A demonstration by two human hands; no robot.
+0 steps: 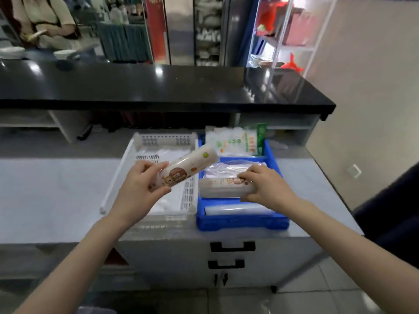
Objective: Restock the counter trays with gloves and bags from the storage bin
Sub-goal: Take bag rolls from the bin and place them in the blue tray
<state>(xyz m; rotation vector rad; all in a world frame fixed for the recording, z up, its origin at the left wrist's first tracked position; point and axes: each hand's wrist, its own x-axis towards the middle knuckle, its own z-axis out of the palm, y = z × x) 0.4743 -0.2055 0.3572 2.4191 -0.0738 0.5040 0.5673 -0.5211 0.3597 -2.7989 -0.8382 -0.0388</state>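
Observation:
Two trays stand side by side on a grey counter: a white perforated tray [191, 196] on the left and a blue tray [242, 223] on the right. My left hand [141, 186] grips a printed bag roll [192, 165], held tilted above the white tray. My right hand [264, 183] is closed on a second printed roll [220, 189], which lies across the blue tray. A plain clear roll [233, 210] rests in front of it, and clear bags [229, 168] lie behind. White plastic bags [167, 200] fill the white tray.
Green-printed packets [235, 142] stand behind the blue tray. A raised black countertop [158, 87] runs across the back. Two black drawer handles [232, 247] sit below the counter's edge. A person stands at the far left, and a shelf rack [292, 32] at the far right.

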